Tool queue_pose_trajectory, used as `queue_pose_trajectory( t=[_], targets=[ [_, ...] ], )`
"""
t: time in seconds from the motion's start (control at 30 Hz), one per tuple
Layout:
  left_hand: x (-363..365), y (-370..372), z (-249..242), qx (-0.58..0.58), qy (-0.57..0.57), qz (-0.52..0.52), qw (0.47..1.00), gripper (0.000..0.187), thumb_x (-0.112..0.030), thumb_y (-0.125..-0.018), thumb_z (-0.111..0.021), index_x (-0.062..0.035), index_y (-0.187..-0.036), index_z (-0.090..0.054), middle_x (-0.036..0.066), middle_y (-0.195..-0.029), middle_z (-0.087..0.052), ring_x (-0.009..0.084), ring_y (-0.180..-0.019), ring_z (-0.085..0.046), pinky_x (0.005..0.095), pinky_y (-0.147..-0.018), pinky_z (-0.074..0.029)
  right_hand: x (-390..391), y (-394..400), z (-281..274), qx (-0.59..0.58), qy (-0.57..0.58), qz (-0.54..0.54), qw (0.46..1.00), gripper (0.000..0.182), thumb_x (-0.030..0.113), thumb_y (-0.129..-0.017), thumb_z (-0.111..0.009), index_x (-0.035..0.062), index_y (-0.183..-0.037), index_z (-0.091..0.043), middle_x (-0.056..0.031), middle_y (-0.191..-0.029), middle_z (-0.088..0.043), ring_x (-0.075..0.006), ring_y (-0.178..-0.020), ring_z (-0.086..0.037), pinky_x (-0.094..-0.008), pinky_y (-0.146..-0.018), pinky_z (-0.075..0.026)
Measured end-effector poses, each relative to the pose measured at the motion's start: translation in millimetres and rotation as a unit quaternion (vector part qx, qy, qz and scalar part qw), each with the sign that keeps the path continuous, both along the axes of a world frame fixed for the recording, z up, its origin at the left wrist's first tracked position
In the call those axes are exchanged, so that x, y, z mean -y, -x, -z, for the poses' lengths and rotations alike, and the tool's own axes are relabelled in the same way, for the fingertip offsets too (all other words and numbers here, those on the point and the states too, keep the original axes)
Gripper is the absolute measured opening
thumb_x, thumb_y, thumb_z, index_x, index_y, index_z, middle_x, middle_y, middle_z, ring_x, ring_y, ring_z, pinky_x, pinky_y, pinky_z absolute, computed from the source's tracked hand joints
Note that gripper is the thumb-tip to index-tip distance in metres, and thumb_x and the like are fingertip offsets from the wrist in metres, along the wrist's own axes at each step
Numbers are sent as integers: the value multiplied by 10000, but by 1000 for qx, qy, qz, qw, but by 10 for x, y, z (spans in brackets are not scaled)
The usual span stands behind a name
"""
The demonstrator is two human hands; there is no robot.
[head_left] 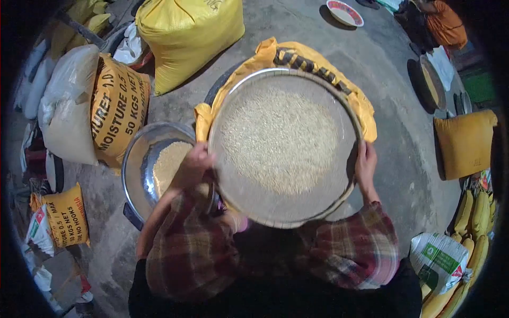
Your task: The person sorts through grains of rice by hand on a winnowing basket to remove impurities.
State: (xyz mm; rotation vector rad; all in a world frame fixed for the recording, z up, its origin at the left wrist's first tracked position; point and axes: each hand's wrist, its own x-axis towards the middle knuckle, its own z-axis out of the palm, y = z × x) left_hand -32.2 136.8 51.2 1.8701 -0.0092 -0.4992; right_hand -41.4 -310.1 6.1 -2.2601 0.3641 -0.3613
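A wide round sieve (pixel 275 213) is held level in front of me, with a layer of pale grain (pixel 281 138) spread over its mesh. My left hand (pixel 196 165) is closed on the rim at its left side. On the opposite side, my right hand (pixel 366 165) grips the rim with its thumb near the top edge. Beneath and beyond the sieve shows an orange sack (pixel 365 111) with dark print, spread around the far edge; what it covers is mostly hidden. A shiny metal basin (pixel 139 146) with yellowish grain (pixel 168 161) stands under my left forearm.
A full yellow sack (pixel 191 37) stands at the back left, beside a printed orange sack (pixel 121 108). A red-and-white bowl (pixel 345 13) lies farther back. An orange-clothed person (pixel 446 25) is at the far right, near a yellow container (pixel 466 144) and several sacks.
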Motion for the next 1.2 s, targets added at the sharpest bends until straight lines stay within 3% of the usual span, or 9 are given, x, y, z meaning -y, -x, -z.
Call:
queue_pose_trajectory(
  t=[0.13, 0.2, 0.27, 0.43, 0.53, 0.73, 1.0, 1.17, 1.2],
  targets=[
    [-217, 41, 471, 158, -111, 124, 973, 223, -181, -892, -485, -26, -1052, -487, 16, -770, -526, 109, -678, -526, 250, -582, -429, -203, -51, -155, -56, -6, 1, 998, 332, 262, -932, -434, -38, -989, -562, -208, -819, -597, -214, -746, -582, -329, -680, -441],
    [-32, -74, 58, -139, 65, -61, 986, 237, -189, -899, -483, -22, -1068, -488, 10, -776, -528, 84, -737, -526, 233, -619, -427, -200, -123, -150, -83, 20, 8, 996, 316, 254, -928, -435, -31, -985, -556, -236, -810, -579, -252, -736, -584, -337, -680, -442],
    [11, -70, -156, -129, 74, -69, 987, 255, -199, -908, -477, -25, -1095, -480, -1, -807, -540, 52, -773, -511, 212, -635, -412, -167, -143, -120, -17, 33, 16, 999, 314, 260, -930, -439, -27, -968, -560, -201, -760, -582, -213, -707, -564, -335, -659, -436],
    [185, 275, -698, 109, 49, -133, 984, 287, -152, -892, -502, -14, -1141, -477, -5, -862, -568, 63, -757, -498, 213, -644, -403, -113, -50, -382, 69, -88, 36, 993, 297, 271, -937, -437, -1, -1002, -535, -145, -652, -511, -183, -599, -434, -339, -588, -407],
    [-98, 211, 239, 44, 48, -122, 990, 267, -100, -880, -507, -7, -1131, -496, 8, -900, -584, 73, -774, -506, 215, -676, -409, -148, -148, -31, 19, 40, -5, 999, 302, 270, -937, -430, -5, -996, -539, -200, -696, -546, -248, -606, -511, -356, -592, -421],
    [-219, 222, 223, -49, 17, -70, 996, 245, -65, -877, -513, -5, -1114, -505, -18, -781, -553, 56, -689, -488, 204, -617, -397, -254, -49, -177, -64, 11, -3, 998, 330, 271, -934, -426, -9, -1046, -563, -250, -840, -605, -340, -818, -624, -376, -681, -453],
    [-110, 297, -107, 139, 21, -101, 985, 278, -35, -847, -543, -18, -1121, -495, 28, -909, -536, 109, -772, -515, 265, -679, -432, -316, -132, -569, 134, -40, 14, 990, 272, 222, -948, -420, -13, -1021, -536, -105, -692, -454, -110, -664, -417, -280, -606, -396],
    [-129, 188, 318, 116, -256, 88, 956, 239, -114, -848, -571, 0, -1055, -535, 52, -922, -566, 123, -766, -539, 283, -667, -449, -111, -136, -147, -32, 50, -16, 998, 291, 238, -938, -422, -13, -1010, -548, -215, -778, -582, -267, -722, -596, -348, -652, -443],
    [-113, 262, 291, 39, -133, 16, 990, 198, -103, -849, -559, 2, -1017, -549, 57, -892, -580, 132, -746, -553, 289, -656, -456, -116, -69, -147, -37, 43, -12, 998, 302, 253, -935, -428, -14, -1000, -552, -219, -771, -578, -273, -714, -595, -351, -653, -444]
  ],
)
